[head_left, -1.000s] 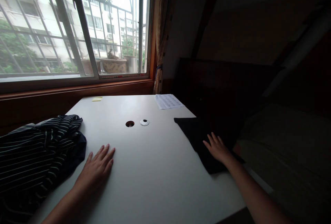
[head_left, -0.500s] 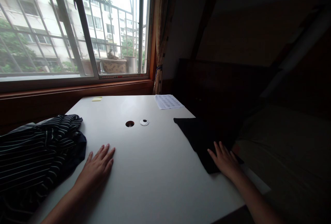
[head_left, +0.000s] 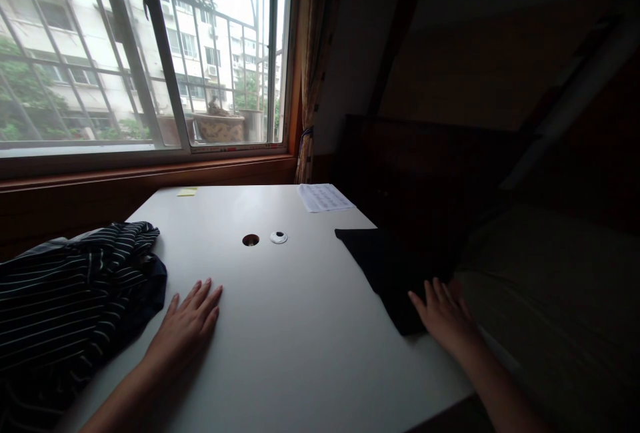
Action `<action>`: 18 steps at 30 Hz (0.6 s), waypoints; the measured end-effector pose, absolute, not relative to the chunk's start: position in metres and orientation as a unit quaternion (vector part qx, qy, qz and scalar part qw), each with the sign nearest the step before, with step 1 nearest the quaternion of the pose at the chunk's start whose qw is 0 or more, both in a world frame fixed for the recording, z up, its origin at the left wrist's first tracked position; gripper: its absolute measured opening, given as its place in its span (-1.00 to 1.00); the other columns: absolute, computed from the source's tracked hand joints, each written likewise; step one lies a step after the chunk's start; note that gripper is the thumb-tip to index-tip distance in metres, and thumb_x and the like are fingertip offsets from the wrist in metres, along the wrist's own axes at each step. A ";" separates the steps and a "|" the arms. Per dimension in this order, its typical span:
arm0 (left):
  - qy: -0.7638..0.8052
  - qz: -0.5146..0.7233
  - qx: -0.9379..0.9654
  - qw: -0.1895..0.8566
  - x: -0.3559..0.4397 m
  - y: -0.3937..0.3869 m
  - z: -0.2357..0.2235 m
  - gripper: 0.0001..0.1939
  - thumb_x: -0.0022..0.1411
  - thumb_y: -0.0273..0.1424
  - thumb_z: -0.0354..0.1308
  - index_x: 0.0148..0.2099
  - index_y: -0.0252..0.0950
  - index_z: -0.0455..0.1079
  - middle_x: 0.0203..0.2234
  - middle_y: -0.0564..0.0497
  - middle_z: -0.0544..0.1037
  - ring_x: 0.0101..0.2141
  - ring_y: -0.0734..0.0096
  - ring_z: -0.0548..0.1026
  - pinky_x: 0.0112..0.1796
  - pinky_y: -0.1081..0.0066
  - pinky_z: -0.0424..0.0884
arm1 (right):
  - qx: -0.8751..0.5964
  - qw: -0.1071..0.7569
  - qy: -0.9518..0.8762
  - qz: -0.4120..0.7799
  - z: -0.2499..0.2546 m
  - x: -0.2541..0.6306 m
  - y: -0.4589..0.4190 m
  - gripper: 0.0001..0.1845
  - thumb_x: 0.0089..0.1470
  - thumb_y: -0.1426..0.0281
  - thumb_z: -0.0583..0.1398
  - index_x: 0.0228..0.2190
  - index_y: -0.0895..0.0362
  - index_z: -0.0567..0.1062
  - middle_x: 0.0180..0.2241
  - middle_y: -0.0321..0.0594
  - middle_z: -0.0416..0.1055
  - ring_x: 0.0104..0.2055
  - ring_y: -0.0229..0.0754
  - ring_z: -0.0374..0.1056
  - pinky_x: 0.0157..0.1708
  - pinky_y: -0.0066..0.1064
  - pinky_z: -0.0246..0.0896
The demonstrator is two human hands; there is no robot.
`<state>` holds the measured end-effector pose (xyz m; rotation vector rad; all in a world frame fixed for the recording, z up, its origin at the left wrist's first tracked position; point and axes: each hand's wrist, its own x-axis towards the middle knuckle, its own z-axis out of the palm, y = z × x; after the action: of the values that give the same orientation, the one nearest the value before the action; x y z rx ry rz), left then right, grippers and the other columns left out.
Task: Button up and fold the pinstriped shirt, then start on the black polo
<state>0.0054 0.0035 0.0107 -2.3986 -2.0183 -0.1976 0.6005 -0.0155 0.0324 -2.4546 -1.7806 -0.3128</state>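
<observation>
My left hand [head_left: 189, 321] lies flat on the white table [head_left: 290, 326], fingers stretched out and nothing in them. Just left of it is a heap of clothing, with a black garment with thin white stripes [head_left: 60, 293] on top and dark navy cloth at its right edge. Over at the right, my right hand [head_left: 444, 314] rests on a piece of black cloth [head_left: 383, 273], its fingers extended. That cloth lies flat along the table's right edge, and its far right part is lost in shadow.
Toward the back are a round cable hole [head_left: 251, 240] and its white cap [head_left: 279, 238]. Printed sheets [head_left: 326, 198] lie at the far right corner, a yellow sticky note [head_left: 187, 191] at the far left. Behind stands a barred window [head_left: 220, 53]. Dim olive bedding [head_left: 555, 286] is on the right.
My right hand has slid slightly to the right over the black cloth. The left hand and the clothing heap have stayed put.
</observation>
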 end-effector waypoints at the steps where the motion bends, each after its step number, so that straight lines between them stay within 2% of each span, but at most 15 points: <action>1: -0.643 -0.064 -0.763 0.000 0.006 0.004 0.011 -0.46 0.43 -0.26 -0.19 0.40 -0.11 0.07 0.40 -0.04 0.01 0.38 0.08 -0.03 0.27 -0.13 -0.09 | -0.790 0.053 -0.599 -0.116 0.036 0.596 -0.008 -0.22 0.26 0.07 -0.14 0.28 0.36 0.19 0.36 0.20 -0.01 0.41 0.21 -0.11 0.29 0.20 -0.17; 3: -0.643 -0.065 -0.763 0.001 0.006 0.004 0.010 -0.46 0.43 -0.26 -0.19 0.40 -0.10 0.07 0.40 -0.04 0.01 0.38 0.08 -0.03 0.27 -0.12 -0.09 | -0.753 0.068 -0.644 -0.116 0.041 0.583 0.009 -0.25 0.29 0.08 -0.17 0.30 0.31 0.15 0.39 0.08 -0.05 0.42 0.10 -0.15 0.33 0.11 -0.20; 6: -0.642 -0.064 -0.764 0.004 0.006 0.004 0.011 -0.46 0.43 -0.27 -0.20 0.40 -0.10 0.07 0.40 -0.03 0.01 0.38 0.10 -0.04 0.27 -0.11 -0.09 | -0.706 0.082 -0.701 -0.048 0.042 0.560 0.035 -0.28 0.32 0.06 -0.20 0.34 0.19 0.10 0.40 -0.05 -0.08 0.44 0.01 -0.18 0.35 0.02 -0.20; 10: -0.641 -0.072 -0.764 -0.004 0.007 0.002 0.013 -0.46 0.43 -0.27 -0.19 0.40 -0.12 0.08 0.39 -0.06 0.03 0.38 0.08 -0.02 0.27 -0.11 -0.10 | -0.681 0.075 -0.727 0.031 0.032 0.535 0.056 -0.24 0.32 0.01 -0.19 0.36 0.19 0.04 0.41 -0.02 -0.11 0.44 0.01 -0.20 0.35 0.01 -0.22; 14: -0.641 -0.076 -0.764 -0.010 0.007 0.002 0.014 -0.47 0.42 -0.27 -0.17 0.39 -0.13 0.10 0.39 -0.08 0.04 0.37 0.08 -0.01 0.28 -0.10 -0.10 | -0.683 0.078 -0.726 0.019 0.020 0.527 0.053 -0.21 0.32 0.00 -0.17 0.37 0.24 -0.01 0.40 0.05 -0.12 0.44 0.02 -0.22 0.36 0.01 -0.24; 18: -0.643 -0.075 -0.763 -0.009 0.007 0.003 0.013 -0.46 0.42 -0.27 -0.17 0.40 -0.12 0.08 0.39 -0.06 0.03 0.38 0.08 -0.02 0.28 -0.11 -0.10 | -0.660 0.086 -0.746 -0.005 0.017 0.524 0.030 -0.20 0.31 -0.02 -0.12 0.38 0.18 -0.05 0.42 0.02 -0.18 0.44 0.01 -0.23 0.37 -0.01 -0.23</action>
<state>0.0067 0.0030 0.0128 -2.4100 -2.0310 -0.2359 0.5236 0.0296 0.0165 -1.9666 -2.2241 -0.0156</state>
